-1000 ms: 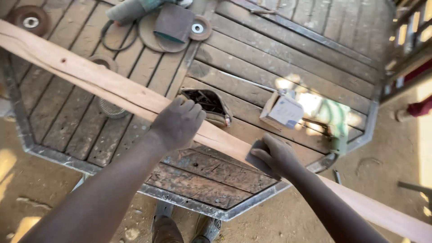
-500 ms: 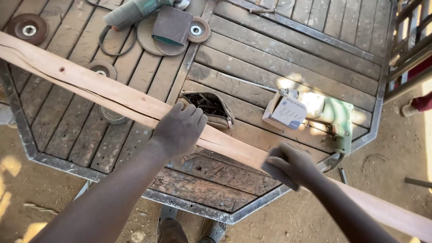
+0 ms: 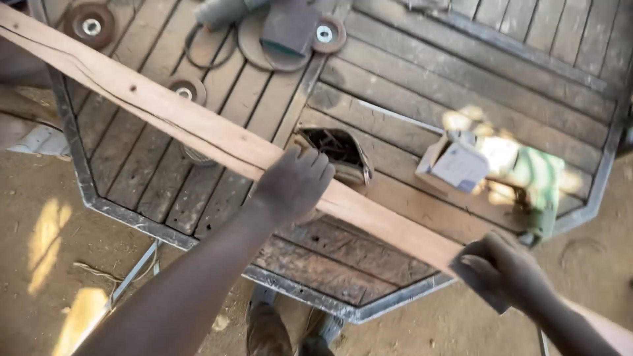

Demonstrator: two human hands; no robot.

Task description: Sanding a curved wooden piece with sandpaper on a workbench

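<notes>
A long pale wooden plank (image 3: 165,115) runs diagonally from the upper left to the lower right, above an octagonal slatted wooden table (image 3: 461,72) with a metal rim. My left hand (image 3: 293,184) grips the plank near its middle, fingers wrapped over the top edge. Farther down toward the lower right, my right hand (image 3: 504,270) is closed around the same plank, beyond the table's edge.
Grinding discs (image 3: 89,26) and a power tool (image 3: 264,20) lie at the table's far side. A green power tool (image 3: 537,181) and a small open box (image 3: 458,165) sit at the right. A hole with screws (image 3: 336,148) is mid-table. Dirt floor below, my feet (image 3: 290,329) visible.
My right hand has slid down the plank toward the lower right, away from the left hand. The left hand stays on the plank's middle.
</notes>
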